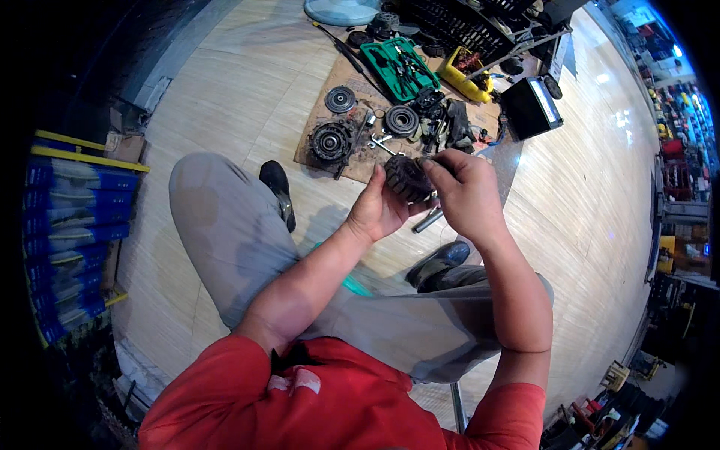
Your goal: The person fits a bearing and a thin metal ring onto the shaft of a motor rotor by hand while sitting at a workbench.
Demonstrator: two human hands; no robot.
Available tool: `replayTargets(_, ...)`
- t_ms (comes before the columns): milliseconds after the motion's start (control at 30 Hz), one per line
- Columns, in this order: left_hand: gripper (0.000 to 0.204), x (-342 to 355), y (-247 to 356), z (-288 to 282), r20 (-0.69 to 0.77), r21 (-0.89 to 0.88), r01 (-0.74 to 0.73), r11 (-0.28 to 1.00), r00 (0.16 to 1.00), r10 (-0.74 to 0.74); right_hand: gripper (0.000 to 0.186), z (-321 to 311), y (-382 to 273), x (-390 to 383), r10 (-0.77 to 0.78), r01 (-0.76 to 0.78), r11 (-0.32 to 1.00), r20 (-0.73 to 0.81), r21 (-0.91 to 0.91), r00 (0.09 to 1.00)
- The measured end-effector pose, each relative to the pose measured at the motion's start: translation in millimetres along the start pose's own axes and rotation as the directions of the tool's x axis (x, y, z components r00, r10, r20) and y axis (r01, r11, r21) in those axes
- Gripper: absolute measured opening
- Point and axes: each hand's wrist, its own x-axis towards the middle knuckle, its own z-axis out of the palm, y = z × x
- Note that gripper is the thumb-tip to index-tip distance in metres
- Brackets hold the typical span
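- While the left hand (pixel 375 208) grips the dark ridged part (pixel 406 180), I have the right hand (pixel 469 191) pinching its right edge.
- I see it held above the cardboard's (pixel 360 162) near edge.

**Blind spots around your hands**

Your left hand (pixel 367 210): some fingers hidden behind the dark ribbed part (pixel 406 180). Your right hand (pixel 471 193) covers its right rim; can't tell what you're pinching. Green item (pixel 357 286) mostly under your legs. Top edge cuts the pale blue round thing (pixel 341 11). Right-side shelf goods (pixel 677 146) too small to tell.
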Motion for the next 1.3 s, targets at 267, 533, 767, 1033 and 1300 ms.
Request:
replayTargets(267, 0.062, 0, 30, 4, -0.098, 0.145, -0.088, 0.985, 0.990, 0.103, 0.021, -9, 9, -5, 0.003, -0.002, 0.999, 0.034, -0.038, 0.999)
replayTargets(533, 0.057, -13, 59, 16, -0.160, 0.525, -0.137, 0.840, 0.954, 0.255, 0.023, -5, 35, -4, -0.016, 0.025, 0.997, 0.123, -0.071, 0.992)
replayTargets(767, 0.042, -29, 100, 64, -0.183, 0.636, -0.027, 0.771, 0.966, 0.184, 0.023, -3, 43, 1, -0.151, 0.132, 0.985, 0.190, 0.110, 0.970)
replayTargets(1033, 0.058, -18, 150, 114, 0.137, 0.815, -0.208, 0.540, 0.976, 0.170, 0.024, 1, 25, -12, -0.219, -0.056, 0.831, 0.418, 0.553, 0.881)
replayTargets(1300, 0.059, -18, 141, 93, 0.100, 0.710, -0.207, 0.673, 0.976, 0.194, 0.021, 2, 42, -8, -0.265, -0.129, 0.763, 0.489, 0.634, 0.831)
